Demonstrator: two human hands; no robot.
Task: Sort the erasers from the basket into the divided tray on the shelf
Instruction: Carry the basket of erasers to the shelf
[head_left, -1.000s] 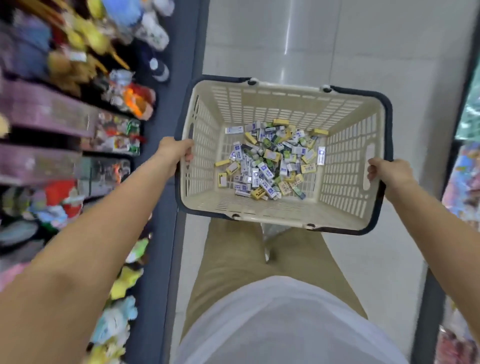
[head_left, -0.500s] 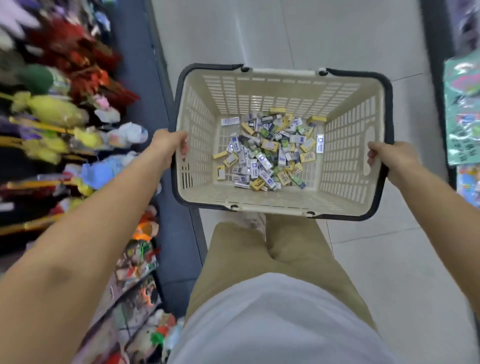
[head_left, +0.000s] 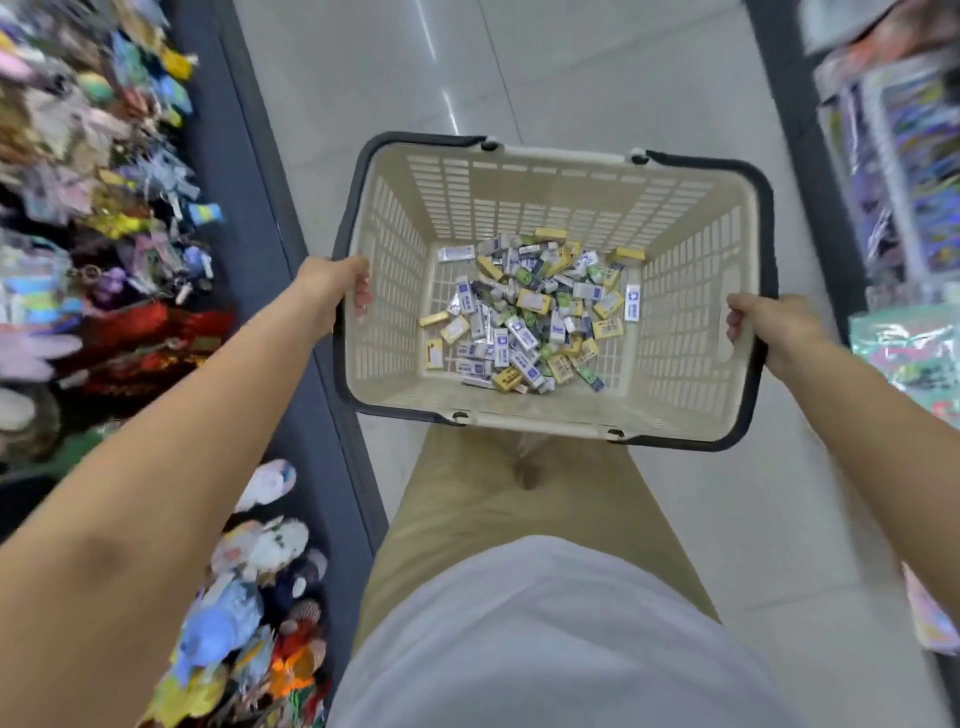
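Fingers (head_left: 362, 297) of the left hand (head_left: 332, 283) are curling over the left rim of the cream slotted plastic basket (head_left: 519, 413) and the right hand (head_left: 763, 327) is clamping the opposite rim. That even hold is worth using to carry it level, since the small blue, white and yellow wrapped erasers (head_left: 524, 317) are lying loose in a heap on its floor. Both forearms (head_left: 171, 483) are reaching forward; no divided tray is showing.
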